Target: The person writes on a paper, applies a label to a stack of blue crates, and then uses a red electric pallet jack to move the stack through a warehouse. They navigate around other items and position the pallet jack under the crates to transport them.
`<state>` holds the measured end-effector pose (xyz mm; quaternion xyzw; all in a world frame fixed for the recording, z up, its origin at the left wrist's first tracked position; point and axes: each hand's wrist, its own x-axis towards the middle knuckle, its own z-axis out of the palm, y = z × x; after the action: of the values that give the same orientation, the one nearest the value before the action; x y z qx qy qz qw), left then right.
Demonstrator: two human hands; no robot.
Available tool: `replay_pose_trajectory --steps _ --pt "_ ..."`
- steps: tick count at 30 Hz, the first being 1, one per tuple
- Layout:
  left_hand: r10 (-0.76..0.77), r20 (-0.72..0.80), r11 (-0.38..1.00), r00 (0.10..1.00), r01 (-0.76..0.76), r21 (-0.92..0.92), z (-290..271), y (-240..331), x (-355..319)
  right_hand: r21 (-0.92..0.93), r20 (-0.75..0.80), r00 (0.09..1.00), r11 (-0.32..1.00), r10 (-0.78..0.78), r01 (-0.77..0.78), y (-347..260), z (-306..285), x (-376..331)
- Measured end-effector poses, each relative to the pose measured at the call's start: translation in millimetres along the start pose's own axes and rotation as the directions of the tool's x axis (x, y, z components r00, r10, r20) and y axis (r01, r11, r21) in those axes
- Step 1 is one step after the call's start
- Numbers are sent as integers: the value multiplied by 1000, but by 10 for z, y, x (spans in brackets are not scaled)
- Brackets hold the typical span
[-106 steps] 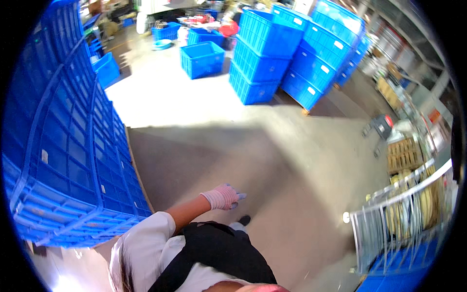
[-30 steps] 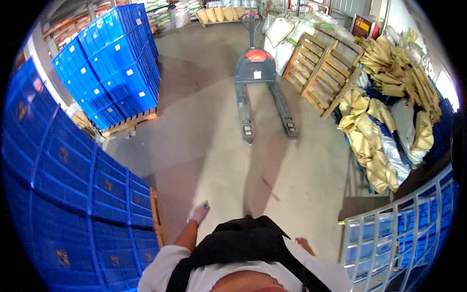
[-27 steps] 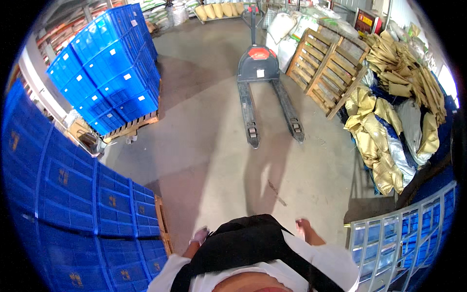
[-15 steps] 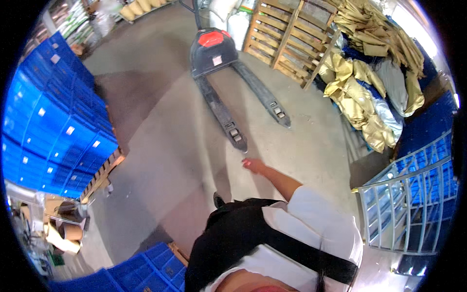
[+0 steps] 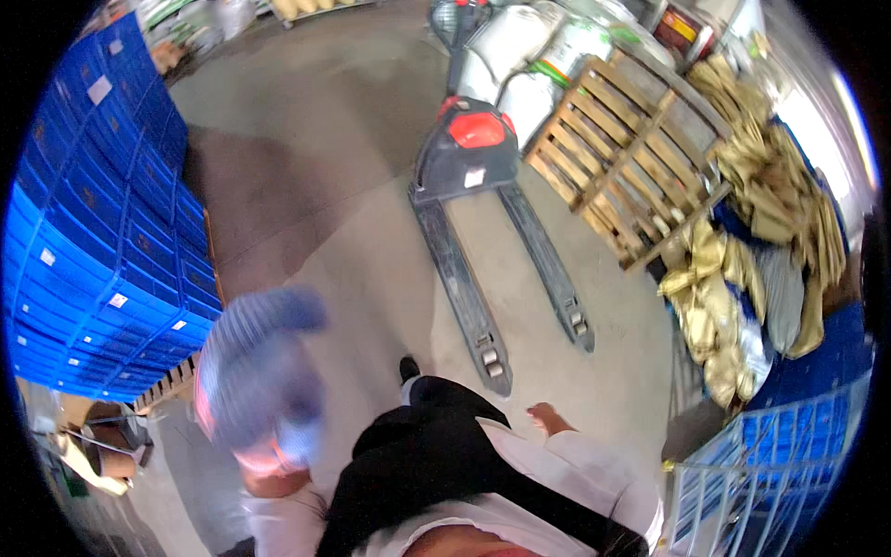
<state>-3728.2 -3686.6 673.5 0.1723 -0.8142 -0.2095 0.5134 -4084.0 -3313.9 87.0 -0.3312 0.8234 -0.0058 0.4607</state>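
Note:
My left hand is raised at the left, smeared by motion. Something ribbed and blue-grey with orange edges, like a knitted work glove, covers it; its fingers cannot be made out. Beyond my right side hangs my bare right hand, fingers loosely apart and nothing seen in them. It is nearest to a dark pallet truck with a red top. Its two forks point toward me, lowered near the floor, and carry nothing; the tip of one is just left of that hand.
Tall stacks of blue crates rise on a pallet at the left. A wooden pallet leans by white sacks at the back right. Gold and brown sacks lie piled at the right, beyond a metal rack.
My left arm has come up into view at the left, its hand covered in blue-grey. My right hand has drawn back toward me. The pallet truck appears nearer and further right.

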Motion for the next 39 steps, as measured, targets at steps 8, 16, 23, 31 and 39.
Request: replay_pose_trajectory --steps 8,16,23,31,39 --pt "-7 169 955 986 -43 293 -177 -934 1824 64 -283 748 766 -601 639 -3758 -1910 2187" --pt "219 -9 946 976 -210 246 -596 -3391 2626 -55 -208 795 819 -570 572 -6187 -3259 3232" --pt "438 -23 899 899 -438 -2 217 -4974 4373 -87 50 998 995 -50 54 -5312 -3431 3955" --pt "437 188 896 879 -410 -169 1220 -7384 5536 489 -269 961 852 -59 189 -5178 -3725 5365" --pt "-183 833 969 522 -47 243 2714 -9987 6086 778 -625 660 268 416 568 -7044 -7372 6027"
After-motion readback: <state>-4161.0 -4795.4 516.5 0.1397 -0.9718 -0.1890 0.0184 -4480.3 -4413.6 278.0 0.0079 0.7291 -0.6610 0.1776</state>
